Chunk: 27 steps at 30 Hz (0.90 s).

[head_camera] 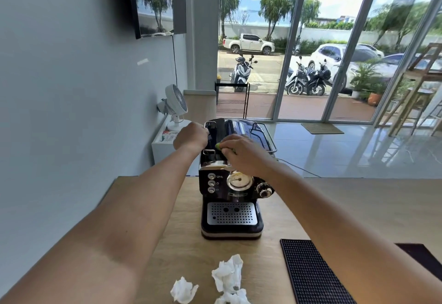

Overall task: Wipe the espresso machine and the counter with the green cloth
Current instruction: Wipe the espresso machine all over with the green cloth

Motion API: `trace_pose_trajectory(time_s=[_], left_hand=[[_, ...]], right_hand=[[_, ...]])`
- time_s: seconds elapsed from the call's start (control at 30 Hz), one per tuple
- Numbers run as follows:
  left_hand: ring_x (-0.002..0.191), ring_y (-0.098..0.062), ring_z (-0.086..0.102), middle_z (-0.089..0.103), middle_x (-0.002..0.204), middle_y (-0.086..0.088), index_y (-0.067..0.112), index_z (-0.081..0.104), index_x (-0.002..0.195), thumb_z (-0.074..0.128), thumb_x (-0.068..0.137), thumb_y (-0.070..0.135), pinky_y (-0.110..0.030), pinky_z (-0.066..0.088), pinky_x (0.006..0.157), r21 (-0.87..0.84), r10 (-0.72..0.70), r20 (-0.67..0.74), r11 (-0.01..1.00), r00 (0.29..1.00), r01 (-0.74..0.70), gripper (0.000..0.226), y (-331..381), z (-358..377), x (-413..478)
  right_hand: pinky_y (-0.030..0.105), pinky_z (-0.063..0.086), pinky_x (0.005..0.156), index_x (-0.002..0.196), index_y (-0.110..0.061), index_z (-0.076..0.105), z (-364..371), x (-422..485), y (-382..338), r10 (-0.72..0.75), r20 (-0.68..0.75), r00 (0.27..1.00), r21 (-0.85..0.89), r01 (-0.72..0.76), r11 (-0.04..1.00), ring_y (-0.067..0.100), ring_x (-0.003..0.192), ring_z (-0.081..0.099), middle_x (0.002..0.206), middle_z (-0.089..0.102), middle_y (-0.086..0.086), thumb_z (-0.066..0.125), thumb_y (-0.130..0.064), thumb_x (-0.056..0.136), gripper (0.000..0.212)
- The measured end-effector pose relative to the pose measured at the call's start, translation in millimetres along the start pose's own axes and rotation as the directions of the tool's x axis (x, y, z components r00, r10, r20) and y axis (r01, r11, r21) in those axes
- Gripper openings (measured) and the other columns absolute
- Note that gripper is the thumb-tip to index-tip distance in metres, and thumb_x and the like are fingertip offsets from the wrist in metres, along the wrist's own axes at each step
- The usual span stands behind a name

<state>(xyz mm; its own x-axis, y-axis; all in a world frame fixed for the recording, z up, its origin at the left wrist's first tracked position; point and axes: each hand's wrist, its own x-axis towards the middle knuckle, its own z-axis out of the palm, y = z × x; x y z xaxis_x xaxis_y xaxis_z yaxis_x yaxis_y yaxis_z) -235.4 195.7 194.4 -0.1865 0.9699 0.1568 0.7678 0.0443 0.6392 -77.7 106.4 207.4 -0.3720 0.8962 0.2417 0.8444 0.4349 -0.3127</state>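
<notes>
Both hands are on top of the espresso machine (230,191), which stands on the worktop (334,203).
The right hand (244,153) curls around the green cloth (218,146), holding it against the machine's top. The left hand (191,136) sits at the top left edge with its fingers hidden, so I cannot tell its grip. Crumpled tissues (227,275) lie nearer.
</notes>
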Motion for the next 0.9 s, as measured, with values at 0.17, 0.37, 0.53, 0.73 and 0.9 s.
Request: trace_pose_trajectory(time_s=[0.17,0.37,0.53,0.73,0.9], left_hand=[[0.067,-0.025,0.056,0.063,0.070,-0.004,0.018,0.051,0.055,0.047,0.092,0.028,-0.028,0.033,0.056,-0.019,0.008,0.002,1.000,1.000,-0.008,0.038,-0.6,0.5,-0.9],[0.077,-0.028,0.056,0.065,0.083,-0.006,0.014,0.070,0.086,0.045,0.089,0.021,-0.030,0.037,0.064,0.073,-0.012,-0.041,0.997,0.999,0.015,0.026,3.2,-0.7,-0.2],[0.082,-0.029,0.059,0.068,0.092,-0.008,0.014,0.070,0.094,0.046,0.093,0.024,-0.031,0.040,0.066,0.155,0.027,-0.037,0.988,0.999,-0.021,0.026,3.6,-0.8,2.7],[0.084,-0.030,0.060,0.067,0.091,-0.010,0.014,0.070,0.096,0.047,0.093,0.025,-0.033,0.042,0.068,0.171,0.048,-0.037,0.984,0.998,-0.041,0.027,3.6,0.6,3.2],[0.079,-0.030,0.058,0.065,0.086,-0.008,0.015,0.070,0.093,0.044,0.092,0.019,-0.032,0.040,0.066,0.181,0.036,-0.038,0.983,0.999,-0.029,0.027,3.2,2.2,3.9]], right_hand=[[0.026,0.033,0.108,0.123,-0.025,0.067,-12.4,-32.5,-1.7,-0.121,0.070,0.990,-0.013,0.122,0.992,0.001,0.121,0.046,0.130,0.057,-0.017,0.046,-0.024,0.101,0.030],[0.028,0.045,0.103,0.117,-0.020,0.070,-10.1,-45.7,-2.7,-0.352,-0.016,0.936,-0.126,0.348,0.929,0.005,0.116,0.051,0.122,0.064,-0.010,0.057,-0.009,0.095,0.028],[0.037,0.047,0.096,0.117,-0.014,0.069,21.0,-37.0,-18.6,-0.554,0.114,0.824,-0.428,0.544,0.721,0.023,0.118,0.050,0.124,0.065,-0.004,0.050,-0.017,0.088,0.035],[0.034,0.033,0.112,0.126,-0.016,0.064,14.4,-60.8,20.1,-0.593,0.051,0.803,-0.534,0.524,0.663,0.022,0.126,0.045,0.128,0.061,-0.006,0.045,-0.018,0.093,0.038],[0.035,0.035,0.112,0.130,-0.015,0.062,10.1,-79.5,49.7,-0.601,-0.042,0.798,-0.533,0.490,0.689,0.022,0.129,0.041,0.137,0.057,-0.006,0.050,-0.015,0.094,0.038]])
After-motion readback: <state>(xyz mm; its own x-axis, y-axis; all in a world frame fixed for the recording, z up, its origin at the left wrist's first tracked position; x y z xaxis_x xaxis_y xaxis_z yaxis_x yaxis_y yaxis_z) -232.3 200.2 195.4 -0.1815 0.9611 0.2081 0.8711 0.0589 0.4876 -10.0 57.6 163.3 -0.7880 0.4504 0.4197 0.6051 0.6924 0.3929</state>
